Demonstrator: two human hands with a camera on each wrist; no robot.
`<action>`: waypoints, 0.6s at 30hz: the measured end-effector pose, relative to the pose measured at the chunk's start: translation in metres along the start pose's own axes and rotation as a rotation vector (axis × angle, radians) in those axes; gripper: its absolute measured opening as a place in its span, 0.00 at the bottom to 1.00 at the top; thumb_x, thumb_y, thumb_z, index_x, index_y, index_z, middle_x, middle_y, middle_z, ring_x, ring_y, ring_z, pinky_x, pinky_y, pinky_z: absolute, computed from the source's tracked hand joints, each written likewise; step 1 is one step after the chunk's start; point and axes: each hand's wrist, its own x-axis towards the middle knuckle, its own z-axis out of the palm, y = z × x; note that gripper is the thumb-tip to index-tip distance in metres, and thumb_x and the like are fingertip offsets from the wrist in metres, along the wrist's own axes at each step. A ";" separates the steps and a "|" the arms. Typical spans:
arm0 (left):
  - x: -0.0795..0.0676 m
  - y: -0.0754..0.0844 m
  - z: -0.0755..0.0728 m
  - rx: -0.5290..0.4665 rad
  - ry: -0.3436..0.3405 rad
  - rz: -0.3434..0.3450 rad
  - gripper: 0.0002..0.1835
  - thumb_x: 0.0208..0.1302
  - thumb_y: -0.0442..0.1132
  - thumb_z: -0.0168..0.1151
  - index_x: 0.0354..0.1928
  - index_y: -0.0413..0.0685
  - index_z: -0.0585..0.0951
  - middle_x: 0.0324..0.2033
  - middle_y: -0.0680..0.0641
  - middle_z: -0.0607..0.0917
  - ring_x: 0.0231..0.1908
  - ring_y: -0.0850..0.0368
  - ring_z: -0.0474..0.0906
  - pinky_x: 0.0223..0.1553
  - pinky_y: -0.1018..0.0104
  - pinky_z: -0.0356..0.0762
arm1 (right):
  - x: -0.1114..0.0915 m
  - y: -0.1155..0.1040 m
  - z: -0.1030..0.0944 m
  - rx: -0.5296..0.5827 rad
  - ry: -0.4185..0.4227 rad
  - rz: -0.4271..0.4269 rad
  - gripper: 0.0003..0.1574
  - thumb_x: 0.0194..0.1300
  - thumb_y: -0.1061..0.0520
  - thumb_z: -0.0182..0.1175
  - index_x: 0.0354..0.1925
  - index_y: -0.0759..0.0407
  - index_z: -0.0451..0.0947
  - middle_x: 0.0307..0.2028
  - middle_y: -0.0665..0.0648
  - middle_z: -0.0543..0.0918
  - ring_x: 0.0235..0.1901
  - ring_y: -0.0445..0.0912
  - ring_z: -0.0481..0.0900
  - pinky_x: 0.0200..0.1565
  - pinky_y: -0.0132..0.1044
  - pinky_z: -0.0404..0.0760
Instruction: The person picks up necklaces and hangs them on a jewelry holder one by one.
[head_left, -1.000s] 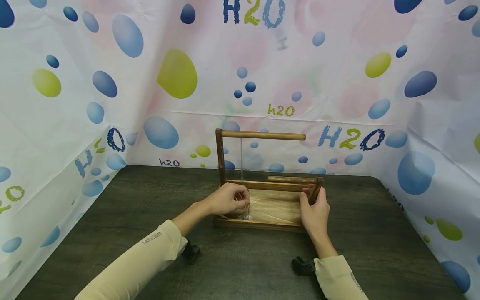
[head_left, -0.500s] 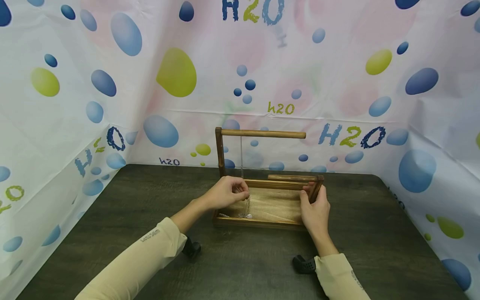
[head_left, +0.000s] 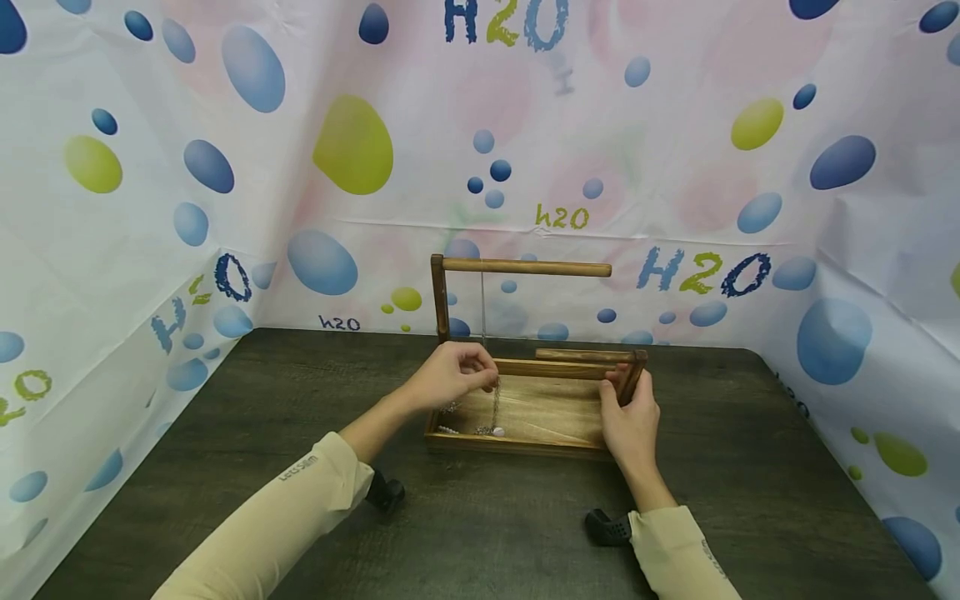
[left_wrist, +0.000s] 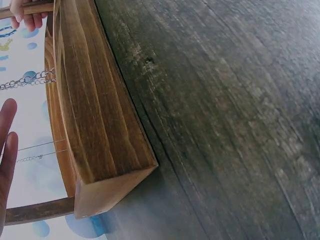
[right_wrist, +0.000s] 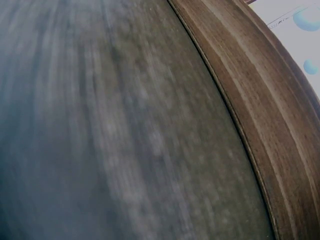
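Note:
A wooden jewelry stand with a shallow tray stands on the table. My left hand, above the tray's left part, pinches a silver chain necklace. The chain hangs from the fingertips, its lower end lying in the tray by a small round whitish piece. In the left wrist view the chain crosses behind the tray wall, near my left fingers. My right hand grips the short right post, thumb in front; its other fingers are partly hidden. The right wrist view shows no hand.
More silvery jewelry lies in the tray's left corner. A thin chain hangs from the stand's upper bar; a shorter bar is lower right. The dark table meets a patterned backdrop behind.
My left hand has risen a little, drawing the chain necklace up so more of it hangs below the fingers. My right hand stays on the post.

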 end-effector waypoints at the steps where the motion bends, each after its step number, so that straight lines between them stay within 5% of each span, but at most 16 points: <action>1: 0.000 0.001 0.000 -0.006 0.003 0.003 0.07 0.72 0.33 0.61 0.42 0.35 0.83 0.35 0.40 0.87 0.39 0.36 0.84 0.42 0.42 0.81 | 0.000 0.000 0.000 -0.002 -0.001 -0.001 0.19 0.73 0.60 0.59 0.60 0.57 0.70 0.50 0.59 0.84 0.45 0.46 0.80 0.43 0.37 0.74; 10: 0.001 0.005 -0.003 -0.029 0.036 0.012 0.07 0.73 0.34 0.61 0.43 0.36 0.83 0.35 0.41 0.87 0.37 0.46 0.86 0.41 0.48 0.83 | 0.000 0.001 0.000 -0.014 -0.003 -0.002 0.20 0.74 0.59 0.58 0.61 0.57 0.70 0.50 0.59 0.83 0.46 0.48 0.80 0.44 0.39 0.74; 14: 0.001 0.007 -0.004 -0.045 0.038 0.017 0.07 0.72 0.34 0.61 0.43 0.35 0.83 0.35 0.39 0.87 0.37 0.40 0.85 0.41 0.39 0.80 | 0.000 0.002 0.000 -0.015 -0.003 0.003 0.20 0.74 0.59 0.58 0.61 0.58 0.70 0.50 0.59 0.83 0.46 0.47 0.80 0.45 0.38 0.74; 18: 0.002 0.011 -0.005 -0.061 0.039 0.015 0.07 0.72 0.34 0.61 0.43 0.35 0.83 0.36 0.34 0.86 0.38 0.35 0.84 0.41 0.49 0.83 | 0.000 0.002 0.001 -0.016 -0.002 -0.003 0.20 0.74 0.59 0.58 0.61 0.59 0.70 0.50 0.60 0.83 0.46 0.48 0.80 0.45 0.38 0.74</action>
